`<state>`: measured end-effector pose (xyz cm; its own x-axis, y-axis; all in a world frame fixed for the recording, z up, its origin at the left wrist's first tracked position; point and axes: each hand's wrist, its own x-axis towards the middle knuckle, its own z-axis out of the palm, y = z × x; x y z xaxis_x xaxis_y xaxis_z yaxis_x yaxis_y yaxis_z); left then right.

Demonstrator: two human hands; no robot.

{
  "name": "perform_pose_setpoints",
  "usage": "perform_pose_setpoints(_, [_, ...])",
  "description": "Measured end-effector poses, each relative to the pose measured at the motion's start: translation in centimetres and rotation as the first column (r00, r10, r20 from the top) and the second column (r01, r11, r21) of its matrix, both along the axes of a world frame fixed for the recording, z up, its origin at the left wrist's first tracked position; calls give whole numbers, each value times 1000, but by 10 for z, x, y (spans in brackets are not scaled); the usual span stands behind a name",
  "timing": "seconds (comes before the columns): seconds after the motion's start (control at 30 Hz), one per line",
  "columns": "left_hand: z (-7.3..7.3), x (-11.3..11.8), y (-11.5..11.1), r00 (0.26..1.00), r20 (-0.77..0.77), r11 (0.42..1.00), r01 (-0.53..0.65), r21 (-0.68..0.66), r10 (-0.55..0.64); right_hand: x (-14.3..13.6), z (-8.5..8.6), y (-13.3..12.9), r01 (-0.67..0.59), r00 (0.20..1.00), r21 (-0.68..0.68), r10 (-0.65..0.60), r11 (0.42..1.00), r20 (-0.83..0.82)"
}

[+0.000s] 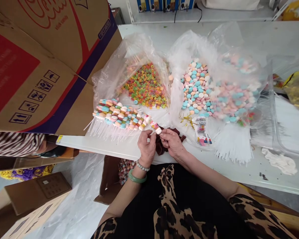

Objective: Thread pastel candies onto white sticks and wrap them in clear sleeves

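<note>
Near the table's front edge, my left hand (147,146) and my right hand (172,142) meet at a short candy skewer (154,126), each with fingers pinched on its lower end. White and pink pieces show on it. Left of the hands lies a pile of finished candy skewers (119,114) with white sticks pointing forward. Behind them an open plastic bag holds small ring candies (147,84). Another bag holds pastel button candies (195,86). Dark red pieces (160,146) lie partly hidden behind my hands.
A large cardboard box (72,66) stands at the left. White sticks (235,142), gold twist ties (188,120) and a white cloth (280,161) lie to the right, beside a clear plastic tray (276,132). Below the table, an open box (108,179) holds more skewers. Someone's striped sleeve (15,144) shows far left.
</note>
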<state>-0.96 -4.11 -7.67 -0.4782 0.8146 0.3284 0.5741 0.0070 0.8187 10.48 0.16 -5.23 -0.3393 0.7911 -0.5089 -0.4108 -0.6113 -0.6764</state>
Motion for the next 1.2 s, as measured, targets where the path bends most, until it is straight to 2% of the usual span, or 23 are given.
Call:
perform_pose_setpoints(0.2, [-1,-3,4,999,33,999,-35,-42,36,-3,-1,-2,8,999,32,-9,999,40])
perform_pose_setpoints(0.37, [-1,-1,5,978,205,995,-17,-98,37,-4,-1,-3,14,997,56,-18,998,73])
perform_pose_setpoints(0.63, [16,9,12,844,516,986,-77,-148,143,-8,-1,-6,6,993,120,-19,993,114])
perform_pose_setpoints(0.73, [18,12,15,791,589,985,-105,-137,166,-9,-2,-8,-10,991,163,-11,987,130])
perform_pose_setpoints(0.8, [17,13,16,782,598,984,-120,-131,175,-9,-3,-9,-10,992,168,-12,986,129])
perform_pose_setpoints(0.87, [14,13,16,802,567,981,-128,-144,187,-9,-3,-9,-3,993,149,-15,989,119])
perform_pose_setpoints(0.93, [8,9,15,853,484,977,-126,-171,195,-8,-3,-8,5,994,118,-17,993,108])
perform_pose_setpoints(1.0, [0,5,12,934,311,977,-128,-170,177,-7,-4,-7,17,995,82,-25,996,97])
perform_pose_setpoints(1.07, [-6,1,8,991,71,987,-106,-123,115,-7,-6,-6,36,995,50,-40,998,88])
perform_pose_setpoints(1.13, [-11,0,4,992,-120,996,-53,-66,44,-7,-8,-5,49,996,25,-51,998,79])
perform_pose_setpoints(1.2, [-12,3,1,984,-180,999,-6,-47,-2,-8,-10,-5,52,995,19,-53,998,80])
